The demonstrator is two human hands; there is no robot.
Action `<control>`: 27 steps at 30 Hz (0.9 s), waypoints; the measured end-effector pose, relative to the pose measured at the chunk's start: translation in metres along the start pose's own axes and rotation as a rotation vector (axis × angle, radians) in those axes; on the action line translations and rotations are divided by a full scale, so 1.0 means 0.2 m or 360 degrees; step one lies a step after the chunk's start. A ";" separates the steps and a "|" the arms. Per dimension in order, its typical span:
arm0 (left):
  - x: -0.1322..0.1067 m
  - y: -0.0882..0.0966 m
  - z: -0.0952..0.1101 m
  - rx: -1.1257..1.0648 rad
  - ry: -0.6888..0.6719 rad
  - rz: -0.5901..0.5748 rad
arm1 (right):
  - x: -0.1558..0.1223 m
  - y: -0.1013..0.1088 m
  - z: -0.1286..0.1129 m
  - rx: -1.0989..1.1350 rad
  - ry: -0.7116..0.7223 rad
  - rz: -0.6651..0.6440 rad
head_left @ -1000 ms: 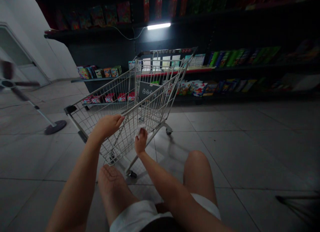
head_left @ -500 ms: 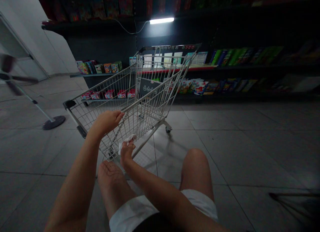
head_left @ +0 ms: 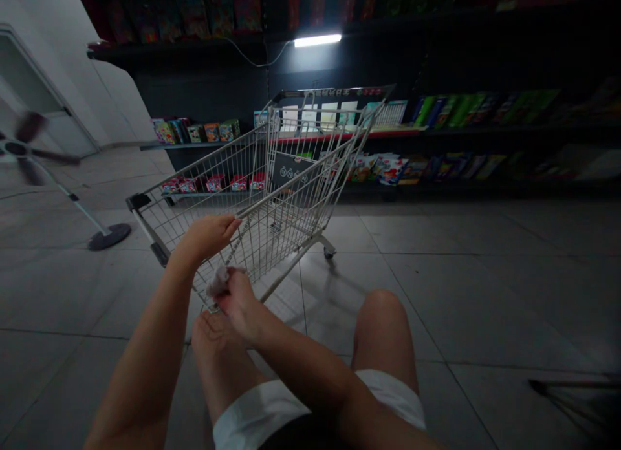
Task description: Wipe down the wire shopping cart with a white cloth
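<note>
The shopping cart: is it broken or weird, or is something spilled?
Nothing stands out. The shopping cart stands upright on the tiled floor, with no bent wires or spill showing, though dim light could hide small marks. The left hand holds its near side; the right hand holds a crumpled whitish cloth.

The left arm [head_left: 158, 337] stretched from the near left toward the far side, its elbow only slightly bent. At its end, the left hand [head_left: 208, 235] was turned with its back up, the fingers curled and pointing right. The right arm [head_left: 310, 369] slanted from the near right across to the left, passing above the lap. The right hand [head_left: 239, 298] was lower and nearer than the left hand, its fingers bent inward. Both knees were bent and spread apart.
</note>
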State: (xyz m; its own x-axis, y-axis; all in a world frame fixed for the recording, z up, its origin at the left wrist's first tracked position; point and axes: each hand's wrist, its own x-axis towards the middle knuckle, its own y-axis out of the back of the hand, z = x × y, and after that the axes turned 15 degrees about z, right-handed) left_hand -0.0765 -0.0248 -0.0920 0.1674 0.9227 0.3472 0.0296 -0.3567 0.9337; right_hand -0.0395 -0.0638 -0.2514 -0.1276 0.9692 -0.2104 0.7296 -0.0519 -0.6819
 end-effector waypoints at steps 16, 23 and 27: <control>-0.06 0.03 0.09 0.0264 -0.0061 0.0057 | 0.33 0.08 -1.09 -0.2533 0.2068 0.0118; -0.07 0.03 0.08 0.0331 -0.0094 0.0067 | 0.11 -0.10 -1.11 -0.2998 0.2075 -0.0629; -0.09 0.04 0.07 0.0394 -0.0103 0.0079 | 0.27 -0.06 -1.35 -0.3384 0.1663 -0.0426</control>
State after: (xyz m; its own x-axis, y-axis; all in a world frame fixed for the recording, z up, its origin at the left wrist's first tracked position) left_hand -0.0652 -0.0456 -0.0927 0.2370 0.8948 0.3782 0.2586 -0.4334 0.8633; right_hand 0.1252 0.0535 -0.0652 -0.5450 0.6967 0.4665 0.2570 -0.3908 0.8839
